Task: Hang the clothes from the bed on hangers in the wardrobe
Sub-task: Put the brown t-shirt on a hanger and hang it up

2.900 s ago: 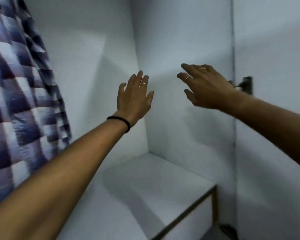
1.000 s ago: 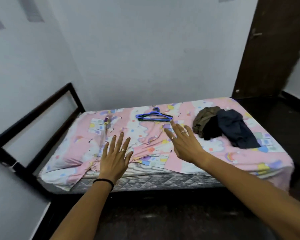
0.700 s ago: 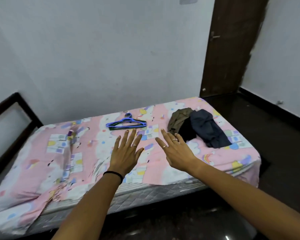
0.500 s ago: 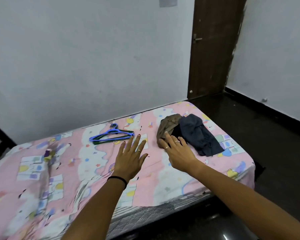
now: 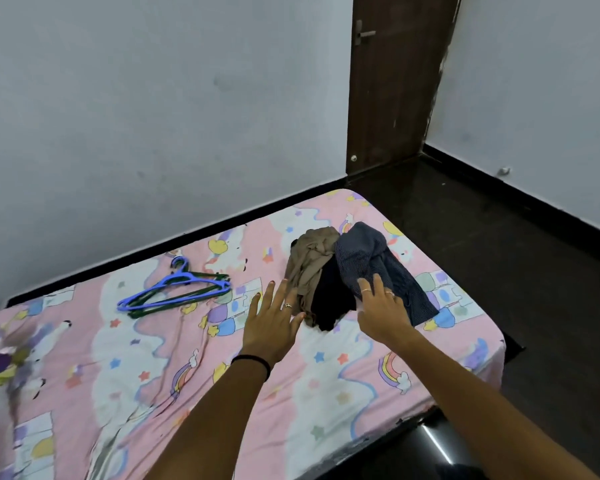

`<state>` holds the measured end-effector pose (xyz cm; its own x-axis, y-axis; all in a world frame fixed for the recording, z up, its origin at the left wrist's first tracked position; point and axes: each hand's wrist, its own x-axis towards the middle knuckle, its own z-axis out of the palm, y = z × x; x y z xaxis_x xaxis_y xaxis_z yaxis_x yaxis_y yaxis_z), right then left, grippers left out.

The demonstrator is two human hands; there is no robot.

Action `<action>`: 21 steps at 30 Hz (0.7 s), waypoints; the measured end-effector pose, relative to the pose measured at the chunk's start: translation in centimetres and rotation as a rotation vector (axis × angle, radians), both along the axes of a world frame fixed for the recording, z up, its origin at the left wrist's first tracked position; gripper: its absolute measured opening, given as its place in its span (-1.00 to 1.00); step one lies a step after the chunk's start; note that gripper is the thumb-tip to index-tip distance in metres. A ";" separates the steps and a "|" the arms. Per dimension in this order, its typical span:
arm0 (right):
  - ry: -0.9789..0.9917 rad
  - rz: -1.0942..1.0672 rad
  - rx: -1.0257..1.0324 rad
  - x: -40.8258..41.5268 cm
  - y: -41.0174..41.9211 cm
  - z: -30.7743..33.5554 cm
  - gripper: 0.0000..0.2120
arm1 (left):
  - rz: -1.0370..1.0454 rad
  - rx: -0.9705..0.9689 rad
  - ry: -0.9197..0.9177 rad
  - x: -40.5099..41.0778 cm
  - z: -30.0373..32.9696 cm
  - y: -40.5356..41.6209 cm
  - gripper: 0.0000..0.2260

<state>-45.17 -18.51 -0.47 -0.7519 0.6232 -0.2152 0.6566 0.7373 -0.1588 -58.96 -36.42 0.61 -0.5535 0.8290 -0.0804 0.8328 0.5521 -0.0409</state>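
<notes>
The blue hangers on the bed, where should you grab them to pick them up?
Best by the hook end. The blue hangers lie flat in a stack on the bed, hooks together pointing toward the wall, so pinching the necks just under the hooks should lift them all at once. Come from above with the left hand, which is nearer and open.

Lighting: even, soft, moderately bright; source not visible. Shadows: faint. Glare: thin bright streak on dark floor (image 5: 437, 445) at 5 o'clock. Blur: smeared bedsheet (image 5: 11, 368) at 8 o'clock. Distortion: wide-angle bending of edges; centre sharp.
</notes>
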 end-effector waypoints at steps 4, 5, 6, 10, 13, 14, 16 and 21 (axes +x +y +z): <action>-0.070 -0.170 -0.093 -0.7 3.7 -1.7 -0.37 | -0.049 0.003 0.021 -3.6 -0.2 4.4 -0.49; -0.085 -0.210 -0.097 -0.7 4.7 -2.0 -0.36 | -0.057 0.012 0.002 -4.6 -0.3 5.4 -0.50; -0.091 -0.254 -0.103 -1.0 5.9 -2.2 -0.36 | -0.066 0.030 -0.002 -6.0 -0.4 6.6 -0.51; -0.083 -0.361 -0.118 -2.5 9.7 -2.4 -0.39 | -0.059 0.039 -0.045 -9.9 -1.2 10.0 -0.52; -0.078 -0.407 -0.178 -3.5 11.1 -3.9 -0.40 | -0.045 -0.019 -0.090 -11.6 -2.8 12.2 -0.52; -0.100 -0.410 -0.199 -3.8 11.2 -4.5 -0.40 | -0.033 -0.039 -0.114 -11.8 -3.4 12.8 -0.52; -0.154 -0.398 -0.246 -4.5 11.8 -5.9 -0.38 | -0.013 -0.066 -0.168 -12.1 -4.5 14.4 -0.52; -0.185 -0.317 -0.335 -7.9 15.0 -8.4 -0.37 | 0.044 -0.118 -0.258 -13.2 -6.6 18.0 -0.52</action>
